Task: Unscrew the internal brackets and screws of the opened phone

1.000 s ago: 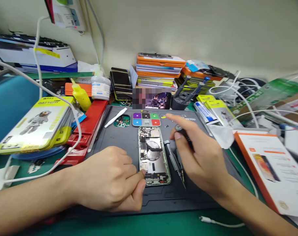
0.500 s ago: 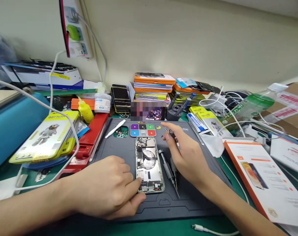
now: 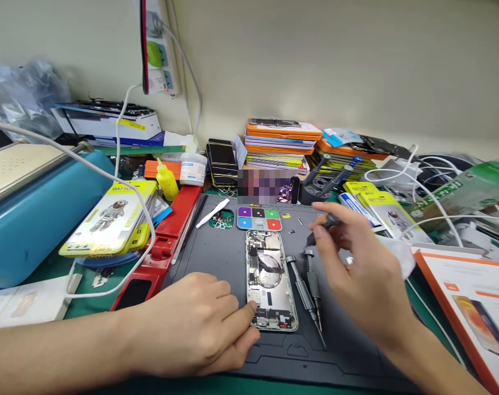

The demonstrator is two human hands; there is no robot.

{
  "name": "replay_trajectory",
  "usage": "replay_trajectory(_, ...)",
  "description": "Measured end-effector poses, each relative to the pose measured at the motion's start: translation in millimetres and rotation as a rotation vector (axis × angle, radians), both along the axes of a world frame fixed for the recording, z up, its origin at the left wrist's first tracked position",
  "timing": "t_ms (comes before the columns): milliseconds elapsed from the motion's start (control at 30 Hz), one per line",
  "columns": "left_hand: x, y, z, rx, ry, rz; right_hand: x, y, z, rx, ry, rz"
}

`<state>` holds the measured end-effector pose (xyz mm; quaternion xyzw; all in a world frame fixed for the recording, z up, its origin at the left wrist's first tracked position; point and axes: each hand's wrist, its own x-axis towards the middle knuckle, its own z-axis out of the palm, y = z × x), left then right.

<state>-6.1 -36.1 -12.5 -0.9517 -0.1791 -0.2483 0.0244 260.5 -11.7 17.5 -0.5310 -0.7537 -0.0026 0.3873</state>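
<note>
Dark tool (image 3: pixel 324 226) is gripped between thumb and fingers of the right hand (image 3: pixel 364 274), held to the right of the opened phone (image 3: pixel 276 299). The phone lies leftward of this grip, its long axis directed away from the viewer; its lower left edge is touched by the nearer left hand (image 3: pixel 200 323), whose fingers are curled, though whether anything is enclosed cannot be told. Between phone and right hand, two screwdrivers (image 3: pixel 302 288) are laid as an obstruction. Just beyond the phone's far end, a colour-blocked pad (image 3: pixel 253 214) is placed.
</note>
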Motion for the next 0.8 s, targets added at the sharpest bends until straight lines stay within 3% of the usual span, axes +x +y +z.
replay_trajectory(67, -2, 0, -0.2, -0.02, 0.005, 0.011, -8, -7, -2.7, 0.02, 0.235, 0.075)
replay_trajectory(133, -4, 0, -0.9, -0.022, 0.021, 0.02, -17, -14, -6.6, -0.045, 0.322, 0.153)
replay_trajectory(267, -5, -2, -2.8, 0.015, 0.045, 0.041, -31, -25, -17.6, -0.18, 0.086, 0.354)
replay_trajectory(433, -6, -2, -4.2, 0.019, 0.032, 0.04, -37, -22, -26.6, -0.061, -0.12, 0.594)
replay_trajectory(567, -7, 1, -5.3, 0.0, 0.018, 0.024, -43, -17, -25.1, -0.053, -0.153, 0.618)
replay_trajectory(800, -8, 7, -8.9, -0.052, -0.02, 0.0, -58, -10, -24.6, -0.177, -0.091, 0.621)
